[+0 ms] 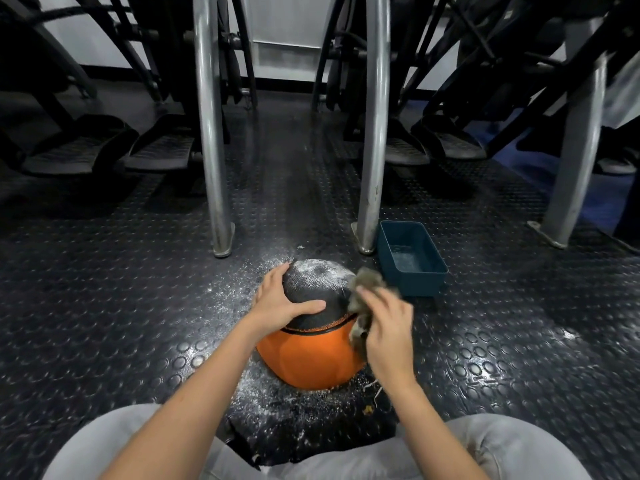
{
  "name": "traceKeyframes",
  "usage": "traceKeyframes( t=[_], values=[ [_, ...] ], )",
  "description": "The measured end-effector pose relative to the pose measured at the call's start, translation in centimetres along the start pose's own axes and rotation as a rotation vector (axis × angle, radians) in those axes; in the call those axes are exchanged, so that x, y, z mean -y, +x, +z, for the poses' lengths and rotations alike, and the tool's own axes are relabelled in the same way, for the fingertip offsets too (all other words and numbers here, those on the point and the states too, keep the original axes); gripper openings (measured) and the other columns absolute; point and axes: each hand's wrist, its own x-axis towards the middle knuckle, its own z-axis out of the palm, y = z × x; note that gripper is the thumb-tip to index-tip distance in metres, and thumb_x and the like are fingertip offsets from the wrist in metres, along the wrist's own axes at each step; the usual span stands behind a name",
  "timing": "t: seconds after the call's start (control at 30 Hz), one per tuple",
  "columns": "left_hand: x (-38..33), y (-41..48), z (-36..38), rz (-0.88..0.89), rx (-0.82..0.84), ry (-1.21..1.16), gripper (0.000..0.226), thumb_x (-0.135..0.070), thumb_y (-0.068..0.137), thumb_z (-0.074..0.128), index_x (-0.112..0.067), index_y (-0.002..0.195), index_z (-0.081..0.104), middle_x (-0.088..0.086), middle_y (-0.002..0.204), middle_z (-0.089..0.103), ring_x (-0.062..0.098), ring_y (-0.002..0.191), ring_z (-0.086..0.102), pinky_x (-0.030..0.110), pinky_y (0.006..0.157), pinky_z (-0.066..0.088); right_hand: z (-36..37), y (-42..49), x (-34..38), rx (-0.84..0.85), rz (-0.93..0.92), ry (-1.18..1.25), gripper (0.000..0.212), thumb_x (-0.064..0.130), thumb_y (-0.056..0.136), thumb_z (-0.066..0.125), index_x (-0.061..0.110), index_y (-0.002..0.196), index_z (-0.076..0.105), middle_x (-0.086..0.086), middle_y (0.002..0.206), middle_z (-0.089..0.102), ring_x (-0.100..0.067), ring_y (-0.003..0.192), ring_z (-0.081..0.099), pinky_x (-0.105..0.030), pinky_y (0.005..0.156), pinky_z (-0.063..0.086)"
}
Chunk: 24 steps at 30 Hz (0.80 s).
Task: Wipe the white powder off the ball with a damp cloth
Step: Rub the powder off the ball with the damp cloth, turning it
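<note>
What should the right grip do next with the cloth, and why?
Probably sweep the cloth up over the far top of the ball. The right grip holds it against the ball's right side, while white powder covers the black far top; the near black part looks clean. The left grip steadies the ball, so it should not roll.

The left forearm (194, 393) and right forearm (427, 427) are bare along their whole visible length, in the lower middle of the frame. The left hand (277, 303) is sharp, while the right hand (389, 327) is blurred. Light grey trousers (104, 441) fill the lower left and lower right corners. Their fabric is soft and plain, with fine creases on the right leg.
</note>
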Motion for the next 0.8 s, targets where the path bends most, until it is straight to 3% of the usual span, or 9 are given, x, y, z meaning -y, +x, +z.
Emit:
traceKeyframes(
  t=[0.07, 0.17, 0.3, 0.43, 0.5, 0.6, 0.67, 0.73, 0.8],
  values=[
    [-0.3, 0.0, 0.0, 0.009, 0.002, 0.004, 0.125, -0.068, 0.047, 0.077, -0.031, 0.149, 0.014, -0.009, 0.154, 0.010, 0.023, 0.142, 0.015, 0.051, 0.115, 0.019, 0.2, -0.4, -1.5, 0.141, 0.187, 0.008, 0.048, -0.006, 0.093, 0.036, 0.020, 0.126, 0.059, 0.002, 0.129, 0.052, -0.010, 0.105, 0.034, -0.026, 0.087, 0.032],
    [-0.6, 0.0, 0.1, 0.011, -0.012, 0.019, 0.115, -0.061, 0.059, 0.078, -0.031, 0.149, 0.013, -0.007, 0.154, 0.009, 0.022, 0.143, 0.012, 0.051, 0.116, 0.017, -0.2, 0.5, -2.6, 0.029, 0.532, 0.041, 0.046, -0.005, 0.094, 0.036, 0.017, 0.130, 0.055, -0.005, 0.127, 0.053, -0.012, 0.102, 0.034, -0.026, 0.080, 0.032],
    [-0.3, 0.2, 0.0, 0.002, -0.004, 0.001, 0.126, -0.069, 0.047, 0.079, -0.032, 0.149, 0.015, -0.008, 0.154, 0.011, 0.022, 0.142, 0.014, 0.051, 0.116, 0.017, -1.0, 1.1, 0.0, -0.232, 0.182, 0.097, 0.047, -0.007, 0.091, 0.036, 0.014, 0.128, 0.056, 0.003, 0.121, 0.051, -0.008, 0.103, 0.033, -0.014, 0.085, 0.032],
    [-0.4, 0.4, -0.1, 0.001, -0.020, -0.005, 0.119, -0.063, 0.054, 0.079, -0.029, 0.149, 0.016, -0.006, 0.154, 0.013, 0.022, 0.142, 0.016, 0.049, 0.116, 0.019, 0.3, -0.8, -0.9, 0.120, 0.115, 0.104, 0.059, -0.014, 0.086, 0.037, 0.023, 0.127, 0.056, 0.003, 0.131, 0.049, -0.012, 0.116, 0.037, -0.030, 0.101, 0.037],
    [-0.5, 0.4, 0.0, 0.003, -0.033, 0.010, 0.115, -0.062, 0.059, 0.079, -0.029, 0.149, 0.015, -0.006, 0.154, 0.012, 0.024, 0.142, 0.015, 0.051, 0.116, 0.018, 0.5, -0.5, -2.3, 0.162, 0.306, 0.180, 0.054, -0.011, 0.090, 0.038, 0.027, 0.125, 0.057, 0.005, 0.127, 0.052, -0.015, 0.116, 0.045, -0.029, 0.099, 0.038],
    [-0.4, 0.2, 0.1, -0.003, -0.023, 0.020, 0.120, -0.066, 0.053, 0.075, -0.030, 0.149, 0.013, -0.007, 0.155, 0.010, 0.023, 0.143, 0.014, 0.051, 0.116, 0.018, 0.0, 0.2, -2.8, 0.031, 0.682, 0.180, 0.044, -0.005, 0.095, 0.036, 0.016, 0.129, 0.054, -0.007, 0.127, 0.055, -0.021, 0.113, 0.050, -0.030, 0.094, 0.039],
    [-0.3, -0.1, 0.0, -0.008, -0.012, 0.013, 0.128, -0.072, 0.047, 0.077, -0.031, 0.149, 0.012, -0.008, 0.154, 0.010, 0.022, 0.143, 0.013, 0.051, 0.116, 0.018, -0.4, 0.8, -1.8, -0.102, 0.526, 0.147, 0.043, -0.005, 0.095, 0.036, 0.012, 0.129, 0.055, -0.001, 0.126, 0.053, -0.017, 0.112, 0.044, -0.024, 0.091, 0.034],
    [-0.2, -0.2, 0.1, -0.010, -0.026, 0.014, 0.135, -0.078, 0.036, 0.072, -0.032, 0.149, 0.013, -0.010, 0.154, 0.010, 0.022, 0.143, 0.014, 0.050, 0.116, 0.019, -0.7, 1.1, -0.4, -0.208, 0.221, 0.147, 0.044, -0.005, 0.093, 0.036, 0.014, 0.128, 0.056, 0.005, 0.123, 0.051, -0.012, 0.108, 0.039, -0.017, 0.089, 0.031],
    [-0.2, -0.1, 0.2, -0.003, -0.035, -0.005, 0.137, -0.078, 0.031, 0.067, -0.031, 0.149, 0.015, -0.009, 0.153, 0.013, 0.021, 0.142, 0.015, 0.050, 0.116, 0.019, -0.3, 0.2, 0.0, -0.139, -0.012, 0.074, 0.046, -0.002, 0.087, 0.041, 0.015, 0.127, 0.057, 0.001, 0.128, 0.053, -0.014, 0.112, 0.037, -0.017, 0.095, 0.031]
  ],
)
